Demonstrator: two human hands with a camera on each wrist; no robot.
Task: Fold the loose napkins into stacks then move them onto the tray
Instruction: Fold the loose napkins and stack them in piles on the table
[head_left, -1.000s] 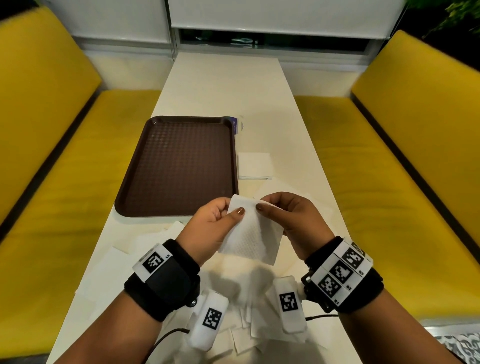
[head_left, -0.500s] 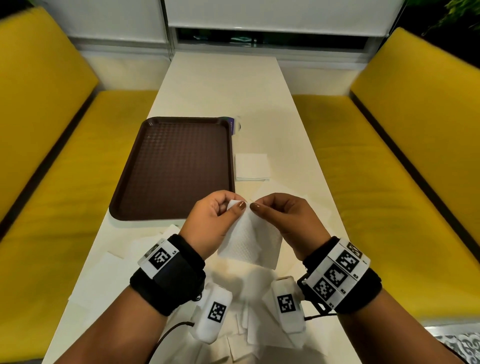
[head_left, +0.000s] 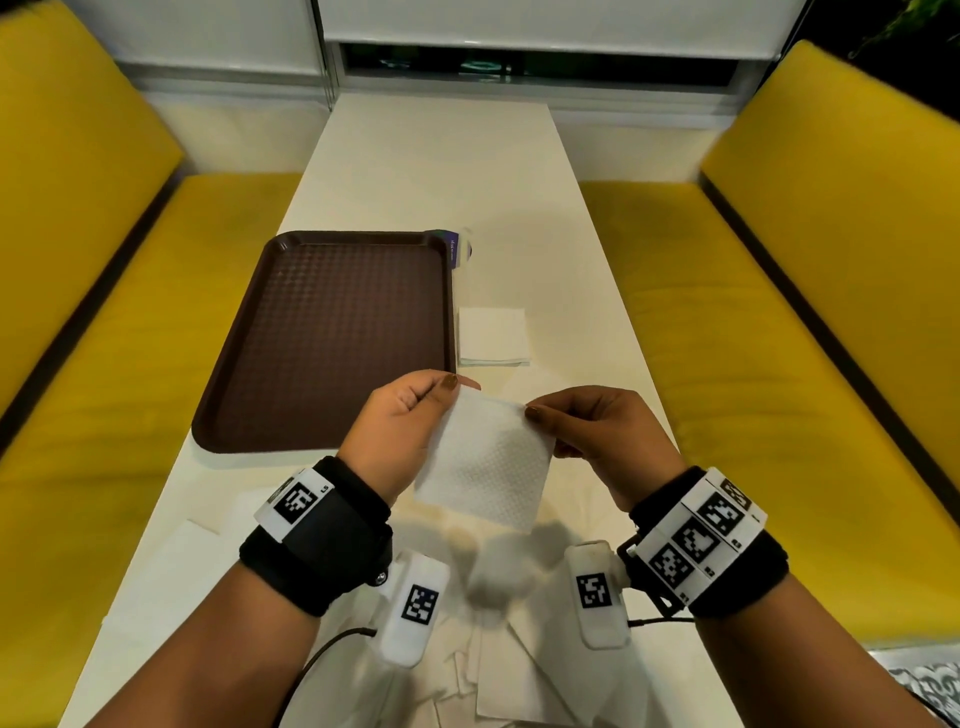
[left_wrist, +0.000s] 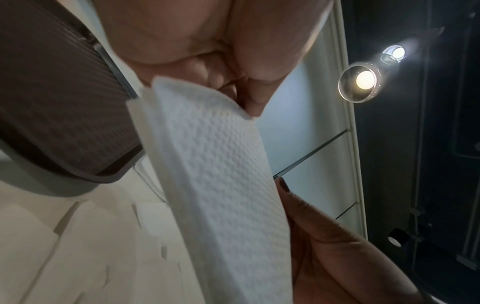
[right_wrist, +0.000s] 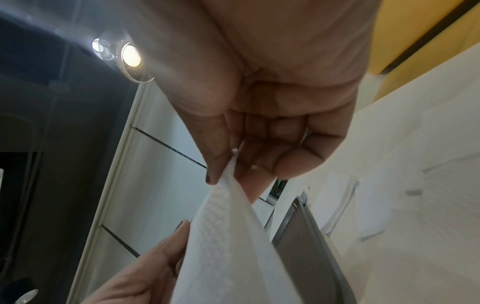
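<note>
Loose pile: unfolded white paper napkins (head_left: 498, 670) lie scattered on the near end of the long cream worktop (head_left: 441, 156), under the wrists.
Left hand (head_left: 400, 431): thumb and fingers pinched together on the upper left corner of the held napkin.
Right hand (head_left: 597, 436): thumb and forefinger clamped on the upper right corner of the same napkin.
Held napkin: a white embossed paper napkin (head_left: 485, 462), already doubled into a rough square, hangs in the air between the two grips, above the pile and clear of the worktop.
Layers: in the left wrist view the edges of the held napkin show as separate plies, not fully flush.
Tray: the dark brown rectangular plastic tray (head_left: 322, 332) sits beyond the hands, to the left, with nothing on it.
Folded stack: a small squared stack of white folded napkins (head_left: 492, 336) rests on the worktop just beside the tray's right rim, not on it.
Stage, as I judge it: folding is under way; no napkin is on the tray yet.
Risk: held only by two corners, the thin plies could slip apart or crease crooked.
Risk: a careless set-down could knock the finished stack askew or leave this napkin overhanging it.
Risk: wrists or cables could drag the loose napkins off the edge.
</note>
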